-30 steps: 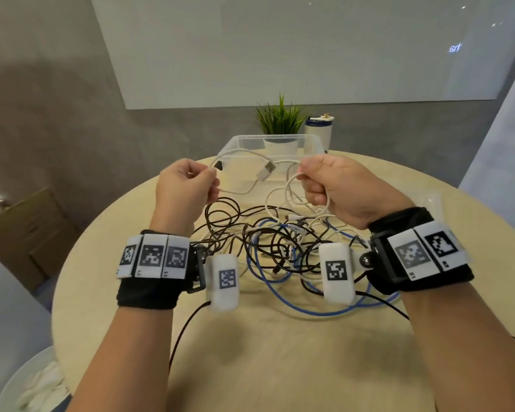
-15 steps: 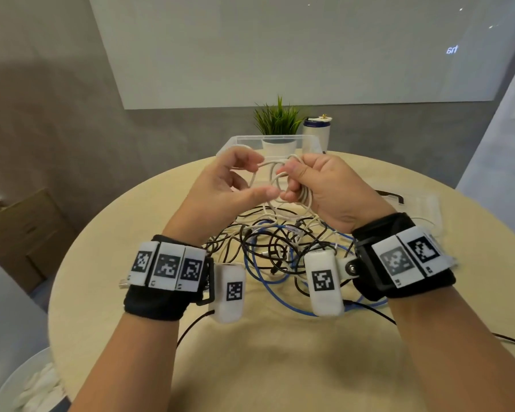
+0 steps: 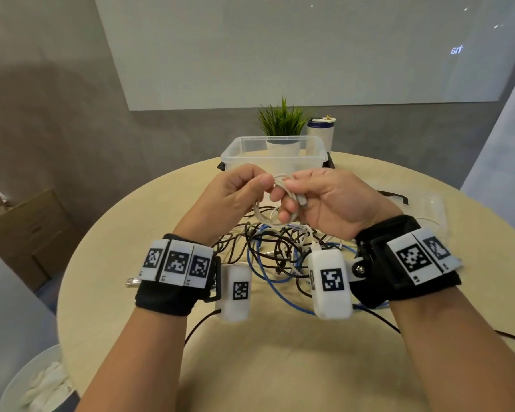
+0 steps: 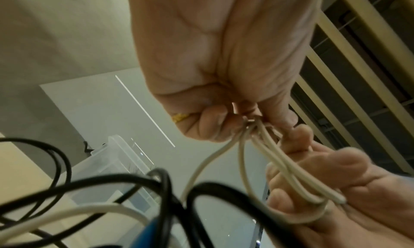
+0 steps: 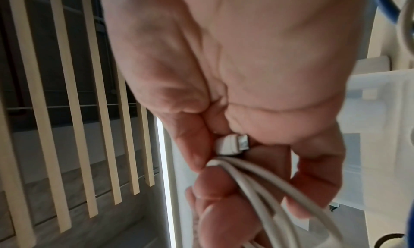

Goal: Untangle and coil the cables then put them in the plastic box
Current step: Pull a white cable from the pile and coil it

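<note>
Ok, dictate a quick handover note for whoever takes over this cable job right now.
Left hand: pinches the white cable loops at the top.
Right hand: fingers curled round the same coil, its plug against the palm.
Plastic box: at the table's far side, no cables seen in it.
Tangle: black, blue and white cables on the table under the hands.
Done: white cable lifted off the pile, mostly coiled.
Left: finish the coil, box it, then untangle the rest.

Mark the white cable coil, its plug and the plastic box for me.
white cable coil (image 3: 260,217): head view, on the loop's lower left curve below the hands.
plug (image 5: 233,144): right wrist view, on the white connector body against the palm.
plastic box (image 3: 275,158): head view, on its near rim.
</note>
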`<state>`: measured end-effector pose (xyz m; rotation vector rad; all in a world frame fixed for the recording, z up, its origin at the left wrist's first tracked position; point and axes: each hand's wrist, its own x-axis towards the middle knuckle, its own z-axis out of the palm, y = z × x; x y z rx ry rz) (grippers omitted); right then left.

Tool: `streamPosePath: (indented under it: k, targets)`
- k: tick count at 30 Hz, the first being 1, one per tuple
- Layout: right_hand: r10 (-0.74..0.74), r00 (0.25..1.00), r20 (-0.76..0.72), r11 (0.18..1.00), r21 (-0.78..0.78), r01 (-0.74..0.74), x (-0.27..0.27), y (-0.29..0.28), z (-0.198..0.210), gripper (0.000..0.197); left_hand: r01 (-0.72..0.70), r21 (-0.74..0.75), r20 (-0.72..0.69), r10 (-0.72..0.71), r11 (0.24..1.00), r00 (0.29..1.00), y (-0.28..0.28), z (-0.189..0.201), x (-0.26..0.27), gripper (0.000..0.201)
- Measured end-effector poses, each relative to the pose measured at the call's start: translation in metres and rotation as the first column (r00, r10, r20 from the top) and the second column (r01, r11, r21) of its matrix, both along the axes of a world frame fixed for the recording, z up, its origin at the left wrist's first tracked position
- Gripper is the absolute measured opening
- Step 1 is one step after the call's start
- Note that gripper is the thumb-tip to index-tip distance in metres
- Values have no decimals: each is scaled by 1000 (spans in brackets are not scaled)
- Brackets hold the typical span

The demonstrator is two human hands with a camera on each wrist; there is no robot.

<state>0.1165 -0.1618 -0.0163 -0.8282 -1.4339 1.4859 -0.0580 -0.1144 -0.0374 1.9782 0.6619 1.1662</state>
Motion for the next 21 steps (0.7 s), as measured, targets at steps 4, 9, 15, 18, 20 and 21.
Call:
streamPosePath:
  k: [4, 9, 15, 18, 20, 21]
  targets:
    - [-30, 999, -34, 997, -78, 27, -4, 1, 0, 34, -58, 109, -12, 60, 992, 998, 3, -1, 2, 19]
    - [-39, 999, -21, 997, -65, 37, -8, -1, 0, 37, -40, 134, 1, 40, 990, 999, 0, 1, 3, 18]
    - [-31, 997, -69, 991, -128, 22, -8, -2, 0, 36, -68, 155, 3, 69, 986, 998, -1, 2, 4, 19]
    - [-57, 998, -39, 993, -107, 53, -10, -2, -1, 40, -79, 173, 21, 77, 982, 997, -3, 3, 5, 18]
    - [-87, 995, -42, 993, -81, 84, -10, -2, 0, 42, -56, 120, 57, 50, 991, 997, -4, 3, 5, 19]
    - [-106, 992, -63, 992, -72, 102, -9, -2, 0, 41, -52, 83, 71, 46, 995, 996, -4, 4, 4, 20]
